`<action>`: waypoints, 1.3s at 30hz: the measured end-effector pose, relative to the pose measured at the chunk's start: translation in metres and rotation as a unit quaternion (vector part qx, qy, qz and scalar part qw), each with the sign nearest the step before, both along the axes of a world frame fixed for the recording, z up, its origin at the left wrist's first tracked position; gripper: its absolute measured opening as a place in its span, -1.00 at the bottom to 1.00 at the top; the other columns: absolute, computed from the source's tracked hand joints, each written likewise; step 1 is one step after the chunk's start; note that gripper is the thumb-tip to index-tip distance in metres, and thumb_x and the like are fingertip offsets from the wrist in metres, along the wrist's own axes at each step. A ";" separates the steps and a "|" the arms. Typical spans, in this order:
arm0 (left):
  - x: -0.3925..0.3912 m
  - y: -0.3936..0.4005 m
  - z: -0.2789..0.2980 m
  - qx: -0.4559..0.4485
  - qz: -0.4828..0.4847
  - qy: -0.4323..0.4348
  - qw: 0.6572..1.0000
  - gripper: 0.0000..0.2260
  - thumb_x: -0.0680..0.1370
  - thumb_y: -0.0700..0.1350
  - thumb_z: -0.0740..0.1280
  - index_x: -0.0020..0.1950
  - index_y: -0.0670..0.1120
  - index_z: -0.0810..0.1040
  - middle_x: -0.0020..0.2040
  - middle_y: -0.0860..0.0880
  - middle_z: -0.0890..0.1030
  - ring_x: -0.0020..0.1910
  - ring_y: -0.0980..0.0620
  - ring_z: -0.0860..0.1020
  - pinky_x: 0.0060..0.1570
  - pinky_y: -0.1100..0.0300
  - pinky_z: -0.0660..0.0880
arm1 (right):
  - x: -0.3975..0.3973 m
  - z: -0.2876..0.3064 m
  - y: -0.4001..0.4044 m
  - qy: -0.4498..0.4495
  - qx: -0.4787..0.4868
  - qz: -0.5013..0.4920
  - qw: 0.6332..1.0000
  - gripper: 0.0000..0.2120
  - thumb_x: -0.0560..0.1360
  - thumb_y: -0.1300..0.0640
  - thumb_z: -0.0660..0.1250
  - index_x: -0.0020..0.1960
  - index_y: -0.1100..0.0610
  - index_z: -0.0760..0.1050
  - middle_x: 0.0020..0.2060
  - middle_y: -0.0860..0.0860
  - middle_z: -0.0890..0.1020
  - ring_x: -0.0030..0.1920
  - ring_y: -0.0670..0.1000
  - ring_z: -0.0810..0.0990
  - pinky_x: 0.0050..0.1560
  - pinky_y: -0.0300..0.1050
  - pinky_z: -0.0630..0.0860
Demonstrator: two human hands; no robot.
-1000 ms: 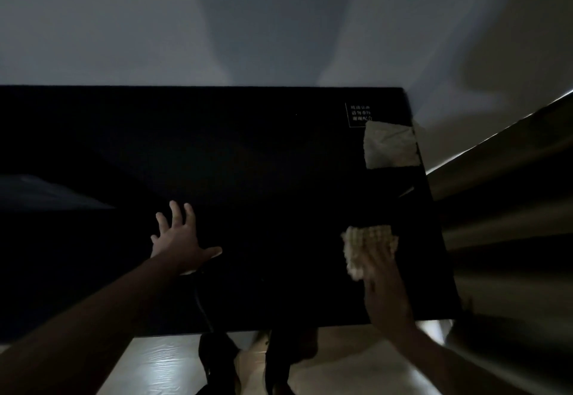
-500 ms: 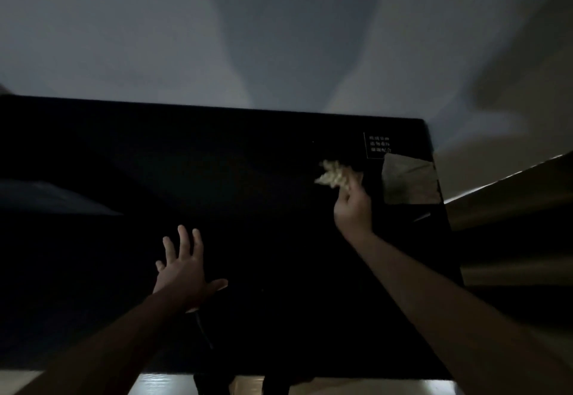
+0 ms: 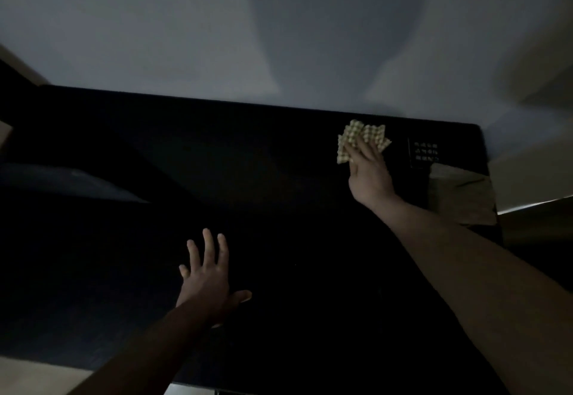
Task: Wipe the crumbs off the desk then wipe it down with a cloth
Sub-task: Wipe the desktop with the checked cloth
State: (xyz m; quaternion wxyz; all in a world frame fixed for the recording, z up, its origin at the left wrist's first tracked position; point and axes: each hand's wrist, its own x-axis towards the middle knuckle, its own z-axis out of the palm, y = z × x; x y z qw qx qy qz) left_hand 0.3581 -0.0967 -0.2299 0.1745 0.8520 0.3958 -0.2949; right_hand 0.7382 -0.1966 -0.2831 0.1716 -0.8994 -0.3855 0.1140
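The black desk [image 3: 279,202] fills the dim view. A pale, bumpy-textured cloth [image 3: 350,139] lies pressed flat near the desk's far edge, right of centre. My right hand [image 3: 369,174] presses down on it, fingers spread over the cloth, arm stretched far forward. Nearer to me, left of centre, my left hand [image 3: 207,280] rests flat on the desk with fingers apart and nothing in it. No crumbs can be made out in the darkness.
A crumpled sheet of paper [image 3: 459,193] lies at the desk's right edge, just right of my right wrist. A small white printed label [image 3: 426,151] sits beyond it. A pale wall [image 3: 279,38] rises directly behind the desk. A faint lighter patch [image 3: 68,182] shows at left.
My right hand has carried the cloth from the near right part of the desk up to the far edge and pressed it flat. The left hand has stayed planted.
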 end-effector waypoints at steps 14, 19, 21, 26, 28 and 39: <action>0.001 -0.002 0.009 0.008 -0.009 0.002 1.000 0.15 0.39 0.43 0.34 0.62 -0.08 -0.30 0.60 -0.17 -0.38 0.57 -0.39 -0.24 0.46 -0.35 0.17 | -0.222 0.029 -0.248 0.194 0.030 0.118 0.973 -0.59 0.71 -0.18 -0.11 0.54 -0.39 0.11 0.58 -0.40 0.00 0.63 -0.19 -0.09 0.56 -0.14 0.09; -0.001 -0.001 0.006 0.007 -0.007 -0.008 1.000 0.14 0.39 0.43 0.35 0.62 -0.06 -0.30 0.60 -0.16 -0.38 0.58 -0.36 -0.25 0.47 -0.34 0.16 | -0.184 0.036 -0.205 0.143 -0.025 0.110 0.983 -0.50 0.68 -0.10 0.05 0.61 -0.17 0.15 0.63 -0.16 0.08 0.64 -0.02 0.03 0.56 -0.07 0.22; -0.002 -0.001 0.006 0.004 -0.004 -0.013 1.000 0.14 0.39 0.42 0.36 0.62 -0.05 -0.30 0.60 -0.15 -0.38 0.58 -0.36 -0.25 0.48 -0.34 0.15 | -0.152 0.037 -0.169 0.114 -0.045 0.085 0.989 -0.46 0.65 -0.12 0.14 0.61 -0.15 0.15 0.65 -0.06 0.03 0.64 0.06 0.00 0.57 0.01 0.20; -0.003 -0.001 0.004 0.009 -0.004 -0.022 1.000 0.14 0.38 0.41 0.37 0.62 -0.05 -0.29 0.60 -0.13 -0.38 0.59 -0.35 -0.25 0.48 -0.33 0.16 | -0.093 0.034 -0.109 0.049 -0.091 0.029 0.994 -0.41 0.66 -0.17 0.14 0.63 -0.21 0.01 0.66 0.01 -0.09 0.65 0.10 -0.15 0.56 0.18 0.11; -0.002 -0.001 0.004 0.012 -0.005 -0.021 1.000 0.14 0.38 0.42 0.37 0.63 -0.05 -0.28 0.61 -0.13 -0.37 0.59 -0.35 -0.24 0.47 -0.33 0.17 | -0.089 0.029 -0.106 0.044 -0.065 0.010 0.997 -0.45 0.67 0.02 0.19 0.62 -0.15 0.14 0.65 -0.01 0.03 0.65 0.09 -0.05 0.57 0.14 0.12; -0.001 -0.001 0.008 0.007 -0.002 -0.022 1.000 0.15 0.37 0.42 0.38 0.63 -0.05 -0.27 0.61 -0.14 -0.34 0.59 -0.35 -0.22 0.45 -0.34 0.18 | -0.124 0.020 -0.249 0.021 0.032 -0.028 0.999 -0.45 0.54 0.28 0.08 0.51 0.09 0.40 0.53 -0.05 0.34 0.58 0.02 0.23 0.60 0.02 0.11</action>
